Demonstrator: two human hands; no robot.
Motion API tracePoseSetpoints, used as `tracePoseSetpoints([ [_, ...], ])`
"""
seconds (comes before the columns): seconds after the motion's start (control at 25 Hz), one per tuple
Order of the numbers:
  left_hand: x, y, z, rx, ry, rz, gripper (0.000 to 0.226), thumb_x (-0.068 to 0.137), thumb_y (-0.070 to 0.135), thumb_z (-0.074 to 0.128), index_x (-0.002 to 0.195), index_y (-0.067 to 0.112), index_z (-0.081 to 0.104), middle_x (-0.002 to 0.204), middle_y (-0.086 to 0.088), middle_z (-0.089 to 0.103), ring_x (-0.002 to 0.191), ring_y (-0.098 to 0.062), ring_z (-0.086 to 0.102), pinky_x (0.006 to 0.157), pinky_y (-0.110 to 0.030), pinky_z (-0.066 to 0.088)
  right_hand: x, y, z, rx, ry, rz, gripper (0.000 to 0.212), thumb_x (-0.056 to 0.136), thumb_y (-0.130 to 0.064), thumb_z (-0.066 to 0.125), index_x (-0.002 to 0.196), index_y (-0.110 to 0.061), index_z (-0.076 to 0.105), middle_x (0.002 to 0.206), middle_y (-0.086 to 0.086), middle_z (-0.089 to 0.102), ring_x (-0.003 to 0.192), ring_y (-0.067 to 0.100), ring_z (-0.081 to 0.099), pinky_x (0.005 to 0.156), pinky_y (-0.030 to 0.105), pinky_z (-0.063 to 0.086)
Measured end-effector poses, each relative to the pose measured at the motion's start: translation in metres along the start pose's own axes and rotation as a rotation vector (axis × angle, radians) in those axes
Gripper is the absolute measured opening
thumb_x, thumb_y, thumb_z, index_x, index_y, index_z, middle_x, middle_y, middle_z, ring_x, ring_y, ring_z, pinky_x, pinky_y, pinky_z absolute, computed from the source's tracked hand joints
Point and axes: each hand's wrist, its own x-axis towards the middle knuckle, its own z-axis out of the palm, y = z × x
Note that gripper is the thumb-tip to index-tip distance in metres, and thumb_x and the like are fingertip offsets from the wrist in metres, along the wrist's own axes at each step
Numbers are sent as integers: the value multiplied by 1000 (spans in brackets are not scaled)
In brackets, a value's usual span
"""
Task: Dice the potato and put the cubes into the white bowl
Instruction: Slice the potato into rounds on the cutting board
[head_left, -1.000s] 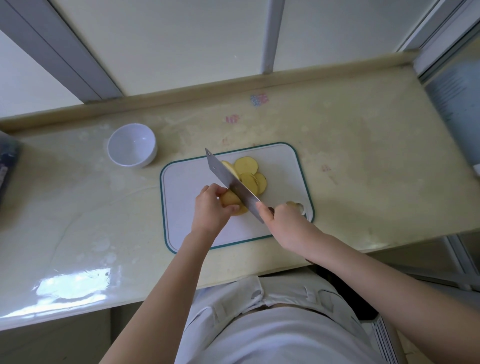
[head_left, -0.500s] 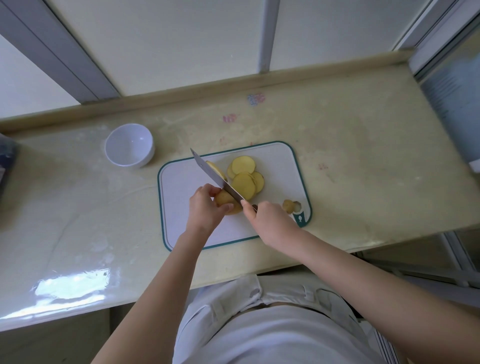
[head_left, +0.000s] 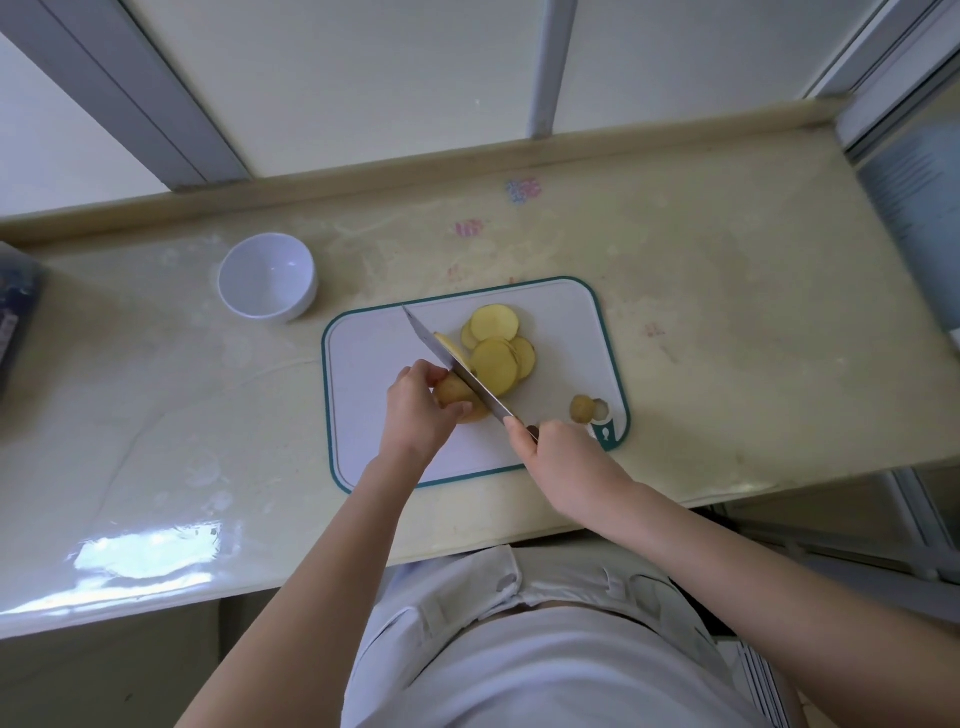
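Left hand (head_left: 415, 410) grips the potato (head_left: 451, 391) on the cutting board (head_left: 363, 364), right hand (head_left: 558, 449) holds the knife (head_left: 447, 358) mid-slice, slices (head_left: 496, 345) piled beside it. White bowl (head_left: 266, 276) sits apart on the tabletop (head_left: 727, 312).

I'm at a glossy pale-yellow countertop (head_left: 727, 374) with a raised lip (head_left: 363, 179) along the back. Frosted window panes (head_left: 374, 73) in grey frames (head_left: 156, 104) sit right behind it, and light throws a bright glare patch (head_left: 145, 556) on its front-left part.
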Motion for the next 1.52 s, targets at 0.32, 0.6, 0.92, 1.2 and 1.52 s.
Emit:
tracePoseSetpoints([
  [0.32,-6,0,4,61,-1,44,44,71,8,78,110,6,57,109,-6,52,91,-19,50,76,-23,39,12,-11,14,18,22,24,55,100,-52,28,76,-7,48,81,12,54,84,35,57,66,32,37],
  [0.6,-5,1,3,44,-2,28,44,71,10,79,110,8,57,106,-2,50,87,-16,48,73,-21,36,25,-8,17,43,12,-15,56,100,-52,28,61,-13,40,75,12,54,74,32,52,64,32,37],
  [0.92,-3,3,0,18,-11,11,41,71,9,78,106,8,57,105,-3,51,86,-18,48,71,-22,36,10,19,18,46,-3,-12,54,100,-51,30,59,-16,38,61,4,45,67,28,47,62,30,33],
  [1.2,-6,3,-1,26,-17,20,43,72,8,78,109,8,57,106,-3,50,87,-17,47,71,-22,37,19,21,26,84,20,-28,54,100,-48,33,57,-15,36,58,3,43,59,26,44,51,32,29],
  [1.52,-8,4,0,36,-27,30,45,72,9,79,110,8,55,108,-3,49,90,-18,47,71,-21,37,28,26,25,146,2,-30,56,100,-46,34,57,-12,39,54,3,43,52,20,41,51,32,31],
])
